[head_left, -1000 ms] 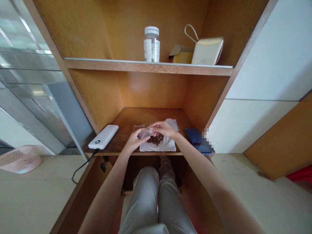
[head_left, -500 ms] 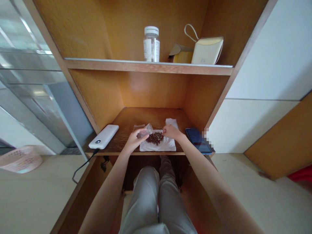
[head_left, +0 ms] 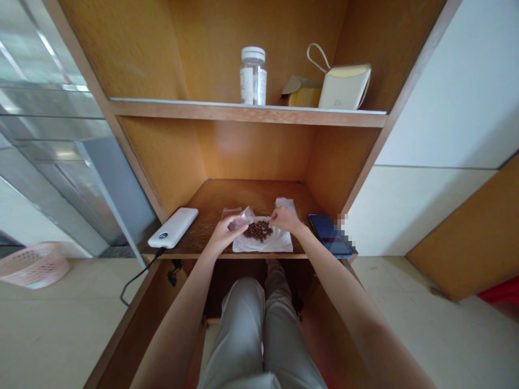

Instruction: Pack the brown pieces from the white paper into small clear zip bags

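Head view: left hand [head_left: 224, 232] pinches small clear bag [head_left: 242, 219]; brown pellets [head_left: 258, 230] on white paper [head_left: 263, 242] lie between hands; right hand [head_left: 285, 219] nearer, fingertips pressed together at pile's far-right edge.

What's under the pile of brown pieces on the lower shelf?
A white sheet lies under the brown pieces, on the wooden shelf. The pile covers the sheet's middle.

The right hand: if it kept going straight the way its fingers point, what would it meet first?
The right hand points left, toward the pile of small dark brown pieces on the white paper. It would probably meet that pile first, though depth is unclear.
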A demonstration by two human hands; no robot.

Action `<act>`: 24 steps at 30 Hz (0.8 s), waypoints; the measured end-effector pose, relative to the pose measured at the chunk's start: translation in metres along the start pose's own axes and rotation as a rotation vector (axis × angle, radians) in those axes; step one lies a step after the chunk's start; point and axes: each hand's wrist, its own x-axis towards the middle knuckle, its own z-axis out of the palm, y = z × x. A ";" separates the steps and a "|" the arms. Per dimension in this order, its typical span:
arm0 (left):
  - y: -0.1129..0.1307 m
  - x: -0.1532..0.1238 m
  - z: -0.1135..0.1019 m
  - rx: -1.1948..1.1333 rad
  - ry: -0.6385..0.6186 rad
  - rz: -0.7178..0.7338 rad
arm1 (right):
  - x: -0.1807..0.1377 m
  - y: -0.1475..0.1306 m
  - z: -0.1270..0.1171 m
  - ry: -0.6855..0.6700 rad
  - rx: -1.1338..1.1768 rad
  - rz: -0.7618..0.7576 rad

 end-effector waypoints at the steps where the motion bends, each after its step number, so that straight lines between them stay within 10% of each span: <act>1: 0.000 0.000 0.000 0.000 -0.004 -0.002 | 0.000 -0.002 -0.002 0.045 0.066 -0.026; 7: 0.001 0.000 0.000 0.013 0.002 -0.003 | 0.002 -0.025 -0.010 0.115 0.461 -0.302; 24: 0.001 0.001 0.000 -0.021 -0.068 0.022 | 0.010 -0.039 0.005 -0.055 0.532 -0.437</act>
